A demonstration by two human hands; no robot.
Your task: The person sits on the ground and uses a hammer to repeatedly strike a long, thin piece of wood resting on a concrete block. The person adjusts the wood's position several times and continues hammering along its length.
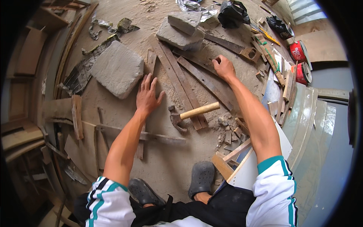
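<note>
The fingers (148, 81) of the left hand (145, 99) are standing spread, thumb held out to the side and the back of the hand facing up, and they are gripping nothing that shows. They are lying on or just above a narrow wooden strip (151, 62), beside the right edge of a grey stone slab (118, 70); whether they are touching the strip, I cannot tell. The right hand (224, 68) is showing a loose curl, thumb tip close to the forefinger; whether it is pinching something small, I cannot tell. It is hovering over or resting by a dark plank (193, 60) on the floor (166, 159).

The flat left hand is probably serving to steady or feel rather than grip, while the curled right one is looking better suited to small pieces. The hammer (199, 110) is lying between the forearms, its handle crossing a pair of long planks (174, 72), perhaps so that it is staying within easy reach of either hand.

The strip's long axis is running almost straight away from the person, its far end leaning slightly right. The dark plank is running diagonally, from far left toward near right. The hammer's handle is pointing right and slightly away, its head sitting at the left
</note>
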